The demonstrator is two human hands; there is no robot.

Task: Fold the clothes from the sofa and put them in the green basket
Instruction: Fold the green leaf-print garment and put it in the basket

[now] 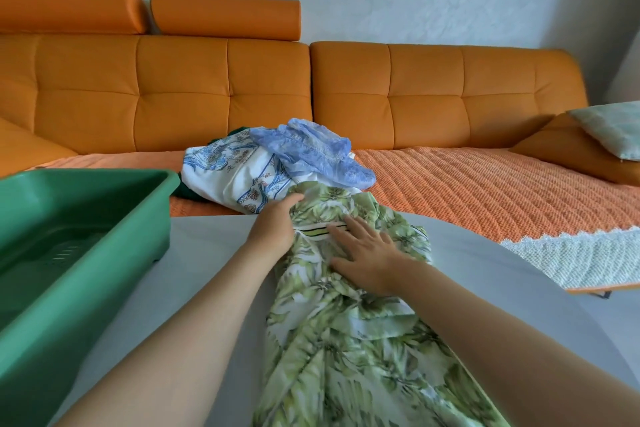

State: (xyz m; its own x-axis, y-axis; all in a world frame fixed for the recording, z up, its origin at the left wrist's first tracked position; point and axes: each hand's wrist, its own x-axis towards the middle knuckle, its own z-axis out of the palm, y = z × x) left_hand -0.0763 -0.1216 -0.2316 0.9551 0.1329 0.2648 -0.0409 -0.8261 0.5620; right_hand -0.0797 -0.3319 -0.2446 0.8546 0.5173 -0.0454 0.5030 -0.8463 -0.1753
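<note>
Hands: both are on the leaf-print garment (346, 340); the left hand (275, 222) grips a bunched fold at its far end with curled fingers, while the right hand (367, 253) lies flat on the cloth just beside it, fingers spread and straight.
Leaf-print garment: green and white, it lies crumpled in a long strip on the grey bench (207, 270). It runs from the near edge of the view to the bench's far edge, where its tip touches the pile on the sofa.
Striped band: a yellow, black and white strip (323, 229) shows in the cloth between the two hands; whether it carries writing cannot be told.
Green basket (104, 305): stands on the bench to the left, near the left forearm but apart from it, its slotted floor bare where visible.
Sofa (225, 87): orange, straight ahead beyond the bench, its seat under an orange quilted cover (467, 184) with a white lace-edged border (571, 256).
Pile on the seat: a white piece with blue floral print (235, 173), a blue lacy piece (311, 146) on top of it, and dark green cloth (183, 191) peeking out beneath.
Right end of sofa: an orange cushion (561, 149) with a pale green pillow (613, 128) leaning on it.
</note>
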